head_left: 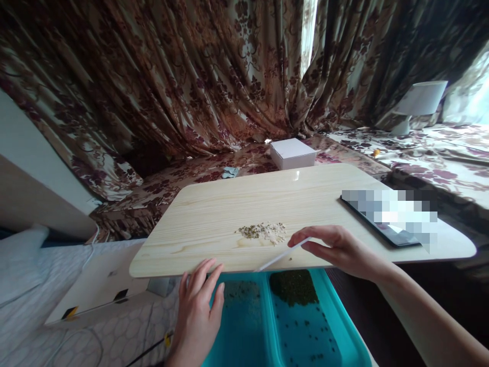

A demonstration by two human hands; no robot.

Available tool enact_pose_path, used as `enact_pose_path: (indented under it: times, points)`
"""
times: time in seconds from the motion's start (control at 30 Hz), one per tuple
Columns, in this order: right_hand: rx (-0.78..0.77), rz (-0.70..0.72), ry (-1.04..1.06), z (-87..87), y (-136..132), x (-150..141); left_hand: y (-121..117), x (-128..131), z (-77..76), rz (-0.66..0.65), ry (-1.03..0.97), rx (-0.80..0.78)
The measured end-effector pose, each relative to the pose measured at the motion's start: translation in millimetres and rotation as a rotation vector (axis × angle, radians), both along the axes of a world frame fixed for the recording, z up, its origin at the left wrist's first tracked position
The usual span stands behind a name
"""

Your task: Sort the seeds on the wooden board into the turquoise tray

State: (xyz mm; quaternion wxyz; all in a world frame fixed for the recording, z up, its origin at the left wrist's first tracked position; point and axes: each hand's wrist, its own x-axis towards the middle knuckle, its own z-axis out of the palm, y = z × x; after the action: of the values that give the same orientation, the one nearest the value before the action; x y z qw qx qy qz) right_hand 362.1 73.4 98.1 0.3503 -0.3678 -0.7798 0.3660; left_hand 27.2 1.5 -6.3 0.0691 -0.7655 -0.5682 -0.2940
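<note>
The mixed pile of pale and dark grains (pixel 263 232) lies near the front edge of the table (pixel 214 209). At five o'clock from it, a white strip (pixel 280 256) is pinched in the right hand (pixel 340 248); at half past seven, the left hand (pixel 199 303) is loosely spread at the edge, holding nothing visible. At six, lower down, sits the teal tray (pixel 346 318). Too hard a flick of the strip could scatter grains beyond its rim or into the dark heap (pixel 293 286).
</note>
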Motion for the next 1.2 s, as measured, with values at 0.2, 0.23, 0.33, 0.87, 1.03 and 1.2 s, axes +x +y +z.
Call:
enact_pose_path:
  times: [0.2, 0.23, 0.33, 0.87, 1.03, 1.2]
  points:
    - [-0.046, 0.014, -0.019, 0.2, 4.4, 5.8, 1.4, -0.3, -0.5, -0.008, -0.013, 0.004]
    - [-0.05, 0.013, -0.023, 1.4, 2.9, 8.5, 1.6, -0.2, -0.6, -0.01, -0.016, 0.005]
    - [-0.044, -0.007, -0.038, 4.6, -1.7, 16.7, 1.9, 0.0, -0.6, -0.012, -0.021, 0.007]
    - [0.035, -0.239, -0.042, -12.0, -14.6, 41.3, -0.1, 1.4, 2.2, -0.005, -0.006, 0.006]
    - [0.017, -0.248, -0.065, -13.0, -33.3, 50.9, -0.2, 1.2, 4.0, 0.01, -0.004, -0.005]
    - [0.237, -0.578, 0.008, -22.3, -48.7, 42.8, 0.2, 2.0, 3.4, 0.023, -0.016, -0.01]
